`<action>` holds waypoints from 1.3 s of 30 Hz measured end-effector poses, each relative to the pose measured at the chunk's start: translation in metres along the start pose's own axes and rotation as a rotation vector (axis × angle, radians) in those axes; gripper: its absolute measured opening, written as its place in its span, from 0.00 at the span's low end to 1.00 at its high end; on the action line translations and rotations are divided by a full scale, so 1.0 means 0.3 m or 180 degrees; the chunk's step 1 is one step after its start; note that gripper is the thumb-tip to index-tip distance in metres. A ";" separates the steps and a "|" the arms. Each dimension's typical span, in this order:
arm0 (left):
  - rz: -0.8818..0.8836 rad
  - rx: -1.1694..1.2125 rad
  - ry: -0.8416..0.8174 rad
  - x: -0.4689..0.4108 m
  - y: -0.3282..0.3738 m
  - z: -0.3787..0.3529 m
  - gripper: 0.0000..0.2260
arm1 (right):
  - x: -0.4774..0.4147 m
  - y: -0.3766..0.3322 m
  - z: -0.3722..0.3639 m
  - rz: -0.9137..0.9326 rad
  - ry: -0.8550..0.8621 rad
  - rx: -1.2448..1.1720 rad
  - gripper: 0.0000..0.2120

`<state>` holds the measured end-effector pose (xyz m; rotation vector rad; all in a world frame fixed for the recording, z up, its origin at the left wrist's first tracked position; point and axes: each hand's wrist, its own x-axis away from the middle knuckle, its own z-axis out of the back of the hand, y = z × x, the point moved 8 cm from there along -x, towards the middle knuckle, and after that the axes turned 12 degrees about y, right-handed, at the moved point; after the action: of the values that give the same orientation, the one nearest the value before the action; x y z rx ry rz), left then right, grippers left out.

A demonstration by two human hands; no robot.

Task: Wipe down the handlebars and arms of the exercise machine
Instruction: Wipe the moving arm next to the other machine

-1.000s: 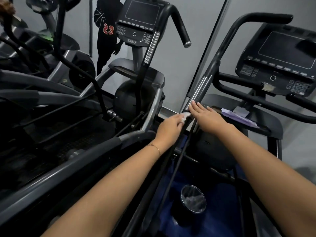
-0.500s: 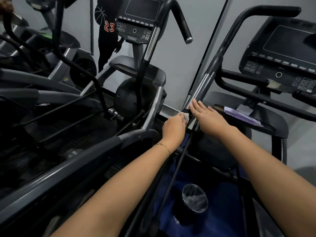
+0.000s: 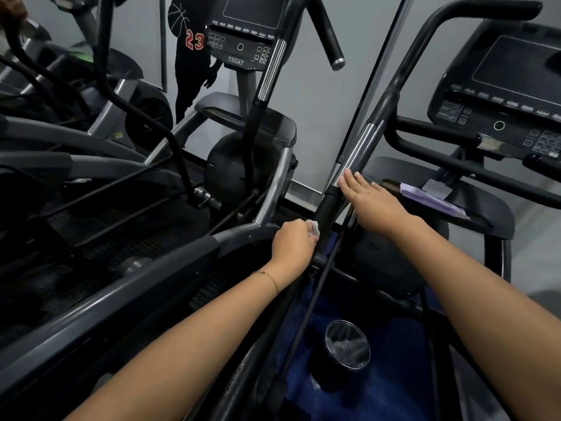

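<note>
Since the earlier frame the left hand (image 3: 293, 241) has slid nearer, down the arm (image 3: 329, 205), from the foot of the chrome sleeve (image 3: 358, 150) onto the black tube below it. The right hand (image 3: 373, 202) has kept its place.

The exercise machine (image 3: 473, 208) fills the right of the scene, with its console (image 3: 501, 95) far right. Its arm rises from near centre to a curved handlebar (image 3: 449, 13) at the far top. A second machine (image 3: 249, 165) stands to the left.

The left hand's fingers curl round a white wipe (image 3: 314, 230), pressing it against the left side of the black tube. The right hand lies flat, fingers straight and close together, with its fingertips touching the lower end of the chrome sleeve; it holds nothing.

A dark lined bin (image 3: 346, 344) stands on the blue floor near centre. A purple sheet (image 3: 431, 197) lies on the machine's shelf. A thin bracelet (image 3: 267, 276) circles the left wrist.
</note>
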<state>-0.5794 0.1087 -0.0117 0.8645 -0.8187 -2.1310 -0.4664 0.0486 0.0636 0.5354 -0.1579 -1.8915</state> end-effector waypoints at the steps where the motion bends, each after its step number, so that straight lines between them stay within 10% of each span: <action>1: 0.0082 0.0128 -0.0010 -0.013 0.012 0.002 0.07 | -0.001 -0.001 0.001 0.0000 -0.0014 0.0006 0.36; 23: 0.1112 0.0428 -0.0339 -0.035 -0.065 -0.004 0.17 | 0.002 -0.012 0.007 -0.0029 -0.0003 -0.0080 0.36; 32: 0.1166 0.0828 -0.0835 0.042 -0.173 -0.024 0.05 | 0.010 -0.057 0.045 0.0127 0.0072 0.0236 0.34; 39: 0.1146 0.0866 -0.0108 0.052 -0.198 0.013 0.13 | 0.121 -0.156 -0.048 0.0474 -0.0037 0.0481 0.31</action>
<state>-0.6118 0.1314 -0.0588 0.7493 -1.2043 -1.7484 -0.5106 0.0354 0.0238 0.5982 -0.3414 -1.7464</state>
